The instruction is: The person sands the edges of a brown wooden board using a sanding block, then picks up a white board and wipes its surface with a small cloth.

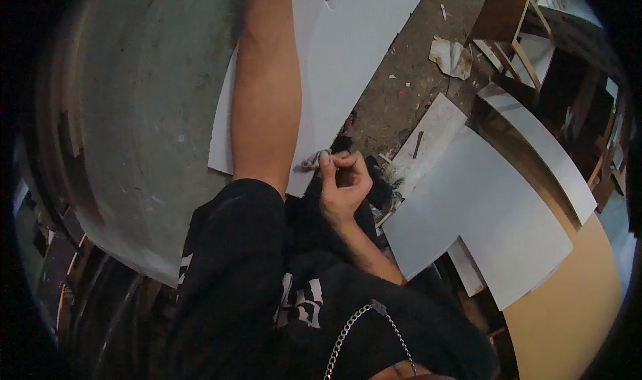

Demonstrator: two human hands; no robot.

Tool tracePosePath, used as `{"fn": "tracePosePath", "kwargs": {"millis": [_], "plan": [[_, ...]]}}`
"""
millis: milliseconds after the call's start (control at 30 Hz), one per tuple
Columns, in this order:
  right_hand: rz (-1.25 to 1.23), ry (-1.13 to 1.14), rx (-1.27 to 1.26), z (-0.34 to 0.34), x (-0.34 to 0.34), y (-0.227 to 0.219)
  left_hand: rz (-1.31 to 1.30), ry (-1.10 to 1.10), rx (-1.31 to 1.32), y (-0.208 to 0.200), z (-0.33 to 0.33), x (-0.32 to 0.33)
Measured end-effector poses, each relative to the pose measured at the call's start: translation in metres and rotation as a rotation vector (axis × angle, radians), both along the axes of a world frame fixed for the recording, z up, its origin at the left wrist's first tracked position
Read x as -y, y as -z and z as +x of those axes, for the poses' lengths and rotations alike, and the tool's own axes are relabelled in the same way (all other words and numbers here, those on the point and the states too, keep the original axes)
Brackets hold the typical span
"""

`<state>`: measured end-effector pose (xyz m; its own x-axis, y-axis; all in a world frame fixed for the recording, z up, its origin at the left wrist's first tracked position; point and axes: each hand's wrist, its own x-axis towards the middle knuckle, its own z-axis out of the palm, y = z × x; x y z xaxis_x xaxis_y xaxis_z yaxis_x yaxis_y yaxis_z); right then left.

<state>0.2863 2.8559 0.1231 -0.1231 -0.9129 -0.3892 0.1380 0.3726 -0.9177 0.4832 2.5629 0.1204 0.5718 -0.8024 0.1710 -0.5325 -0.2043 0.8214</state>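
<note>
A white panel (361, 32) lies partly over the grey work surface (154, 112). My left arm stretches far forward across this panel and leaves the picture at the top edge, so my left hand is out of sight. Close to my body, by the panel's near right edge, my right hand (346, 189) is closed in a pinch. Between its thumb and fingers is a small, crumpled, stained greyish wad (313, 161) that looks like a rag. The wad sits just over the panel's near corner; whether it touches the panel, I cannot tell.
At the right lean or lie several cut boards: a white notched one (481, 199), a narrow white strip (535, 139) and a tan one (568, 300). A brown wooden frame (505, 22) stands farther back. Crumpled paper (451, 57) and scraps litter the floor (388, 106).
</note>
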Motion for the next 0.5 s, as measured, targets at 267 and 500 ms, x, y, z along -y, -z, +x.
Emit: {"fn": "tracePosePath", "kwargs": {"millis": [267, 500], "plan": [[-0.036, 0.000, -0.117, 0.000, 0.054, 0.000, -0.013, 0.041, -0.044, -0.007, 0.004, -0.005], [-0.060, -0.065, -0.029, -0.001, -0.007, 0.004, -0.031, 0.031, 0.023, 0.004, 0.006, 0.000]]}}
